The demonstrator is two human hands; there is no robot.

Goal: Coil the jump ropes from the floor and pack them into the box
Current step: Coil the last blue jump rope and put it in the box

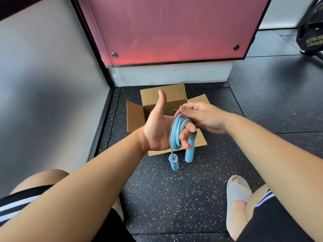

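The left hand (158, 130) serves as the winding former. Its palm faces up and its thumb is raised clear, so the light-blue plastic jump rope (176, 131) sits as a stack of even loops around the fingers (186, 137). The left grip is closed on the coil, the fingers curling back over the loops to stop them sliding off. The right hand (204, 117) meets the coil at its upper end. Its grip is also closed, pinching the loops together, probably to secure the bundle for transfer. The nearer blue handle (173, 164) hangs on a short length of cord; the farther blue handle (189, 151) hangs close beneath the left fingers. The coil is held off the dark speckled rubber floor (174, 198), over the near flap of the open brown cardboard box (136, 117), whose spread flaps leave the opening unobstructed. Coiling appears nearly complete; packing is not yet done
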